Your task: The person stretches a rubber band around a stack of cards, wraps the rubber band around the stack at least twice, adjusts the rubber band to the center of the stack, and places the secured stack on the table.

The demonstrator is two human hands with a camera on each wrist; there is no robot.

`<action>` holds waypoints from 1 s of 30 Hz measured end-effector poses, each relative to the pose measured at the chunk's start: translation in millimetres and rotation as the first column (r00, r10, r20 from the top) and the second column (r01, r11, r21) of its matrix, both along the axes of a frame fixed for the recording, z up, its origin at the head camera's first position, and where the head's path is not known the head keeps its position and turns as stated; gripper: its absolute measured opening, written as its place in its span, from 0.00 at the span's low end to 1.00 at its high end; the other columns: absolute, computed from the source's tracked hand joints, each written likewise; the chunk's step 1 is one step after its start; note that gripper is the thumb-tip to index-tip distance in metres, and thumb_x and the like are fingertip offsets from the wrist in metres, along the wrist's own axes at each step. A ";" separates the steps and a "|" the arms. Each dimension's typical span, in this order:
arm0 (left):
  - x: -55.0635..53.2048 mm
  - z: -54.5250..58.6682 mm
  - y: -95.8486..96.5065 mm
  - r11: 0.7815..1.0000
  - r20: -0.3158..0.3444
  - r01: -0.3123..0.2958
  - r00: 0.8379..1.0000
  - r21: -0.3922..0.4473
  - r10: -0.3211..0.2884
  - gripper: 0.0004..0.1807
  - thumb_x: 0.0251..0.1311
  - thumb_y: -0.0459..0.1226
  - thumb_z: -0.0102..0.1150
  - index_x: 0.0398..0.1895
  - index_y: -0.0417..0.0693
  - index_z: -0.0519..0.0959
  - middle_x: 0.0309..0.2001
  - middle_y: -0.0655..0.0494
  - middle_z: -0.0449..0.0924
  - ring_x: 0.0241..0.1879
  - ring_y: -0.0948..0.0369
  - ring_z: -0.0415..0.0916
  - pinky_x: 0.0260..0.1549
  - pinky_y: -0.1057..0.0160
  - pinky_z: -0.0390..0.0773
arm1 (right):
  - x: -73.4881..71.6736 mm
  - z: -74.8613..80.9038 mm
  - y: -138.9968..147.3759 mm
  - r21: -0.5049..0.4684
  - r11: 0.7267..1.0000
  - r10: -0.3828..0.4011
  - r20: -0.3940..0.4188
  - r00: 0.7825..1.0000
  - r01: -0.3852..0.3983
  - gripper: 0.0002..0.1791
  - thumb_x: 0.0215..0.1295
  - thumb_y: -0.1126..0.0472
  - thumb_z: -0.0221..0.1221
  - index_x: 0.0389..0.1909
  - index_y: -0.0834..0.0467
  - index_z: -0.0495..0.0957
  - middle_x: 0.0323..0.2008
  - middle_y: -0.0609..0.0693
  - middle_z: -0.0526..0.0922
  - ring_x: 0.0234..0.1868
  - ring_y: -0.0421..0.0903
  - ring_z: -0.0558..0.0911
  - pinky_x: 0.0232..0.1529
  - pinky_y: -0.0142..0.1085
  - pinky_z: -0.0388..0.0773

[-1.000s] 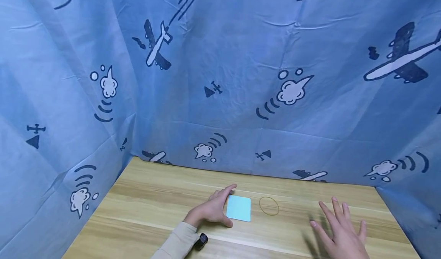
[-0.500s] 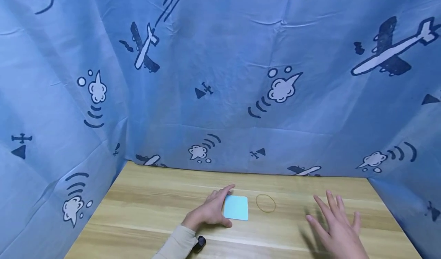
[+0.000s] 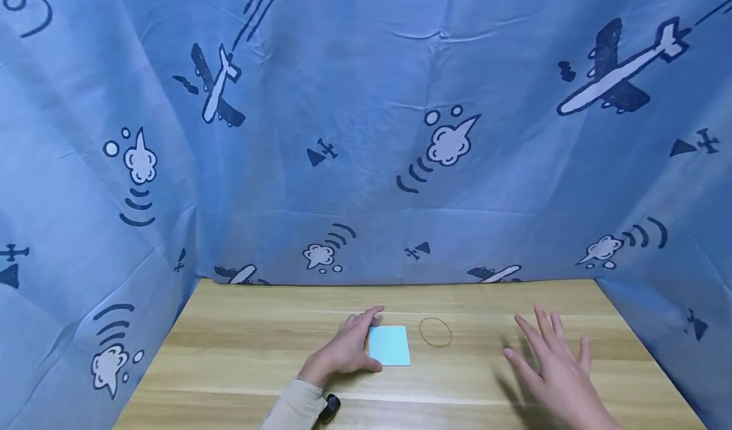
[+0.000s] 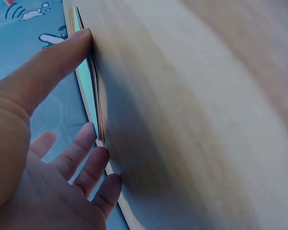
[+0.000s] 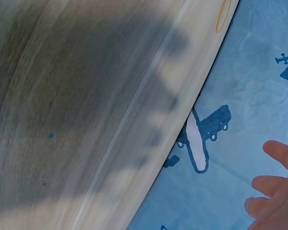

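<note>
A thin light-blue stack of cards (image 3: 390, 345) lies flat on the wooden table (image 3: 240, 341). My left hand (image 3: 345, 349) holds its left side, thumb at the near edge and fingers at the far edge. In the left wrist view the thumb (image 4: 53, 62) and fingertips (image 4: 103, 158) press against the stack's edge (image 4: 92, 91). A tan rubber band (image 3: 435, 331) lies just right of the stack. My right hand (image 3: 551, 369) hovers over the table to the right of the band, fingers spread, holding nothing. Only its fingertips (image 5: 273, 191) show in the right wrist view.
Blue cloth printed with planes and clouds (image 3: 366, 131) walls the table at the back and both sides. A small black object (image 3: 330, 408) sits at my left sleeve (image 3: 291, 411). Bare wood lies left of the stack and along the front.
The head view has drifted, so everything sits slightly further left and the table's back edge looks level. Both hands keep their places relative to the stack and the band.
</note>
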State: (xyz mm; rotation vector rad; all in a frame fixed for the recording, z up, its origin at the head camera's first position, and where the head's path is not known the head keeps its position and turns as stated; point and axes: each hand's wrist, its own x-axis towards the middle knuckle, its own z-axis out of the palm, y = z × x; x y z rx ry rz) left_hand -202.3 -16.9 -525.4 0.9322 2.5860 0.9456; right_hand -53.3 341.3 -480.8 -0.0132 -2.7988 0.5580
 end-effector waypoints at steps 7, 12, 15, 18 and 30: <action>3.0 -0.7 0.7 1.000 -0.020 0.007 1.000 -0.004 -0.007 0.58 0.39 0.40 0.83 0.75 0.52 0.59 0.63 0.56 0.72 0.59 0.57 0.63 0.62 0.54 0.65 | 1.4 0.4 1.3 -0.011 1.000 0.017 -0.021 1.000 -0.017 0.38 0.71 0.43 0.58 0.74 0.60 0.62 0.79 0.63 0.40 0.78 0.62 0.32 0.61 0.66 0.10; 5.1 -1.0 2.4 0.999 -0.053 0.020 0.998 -0.043 -0.022 0.53 0.39 0.42 0.82 0.72 0.52 0.62 0.63 0.55 0.71 0.59 0.57 0.64 0.63 0.54 0.65 | 2.7 0.1 2.3 -0.019 1.000 0.022 -0.045 0.999 -0.023 0.38 0.70 0.45 0.60 0.74 0.60 0.63 0.79 0.63 0.41 0.78 0.62 0.33 0.62 0.66 0.11; 6.3 -2.4 2.7 0.998 -0.075 0.023 0.997 -0.058 -0.027 0.52 0.38 0.43 0.81 0.70 0.52 0.64 0.61 0.55 0.71 0.58 0.57 0.64 0.61 0.56 0.67 | 3.9 -0.5 2.7 -0.014 1.000 0.020 -0.056 0.998 -0.020 0.38 0.70 0.45 0.60 0.74 0.60 0.63 0.79 0.63 0.41 0.78 0.61 0.33 0.62 0.65 0.10; 7.2 -3.5 2.4 0.998 -0.077 0.012 0.997 -0.064 -0.016 0.52 0.37 0.44 0.81 0.70 0.53 0.65 0.60 0.55 0.71 0.57 0.57 0.64 0.59 0.57 0.69 | 3.0 -0.3 2.7 -0.008 1.000 0.017 -0.048 0.999 -0.018 0.38 0.70 0.44 0.60 0.74 0.60 0.63 0.79 0.63 0.41 0.78 0.61 0.33 0.62 0.64 0.10; 5.0 -1.6 3.1 0.997 -0.097 -0.005 0.995 -0.080 -0.003 0.52 0.36 0.42 0.80 0.70 0.56 0.64 0.55 0.56 0.69 0.51 0.60 0.67 0.53 0.59 0.73 | 2.1 -0.6 3.3 -0.018 1.000 0.010 -0.026 1.000 -0.011 0.38 0.71 0.43 0.59 0.72 0.62 0.64 0.78 0.65 0.42 0.78 0.61 0.33 0.61 0.68 0.12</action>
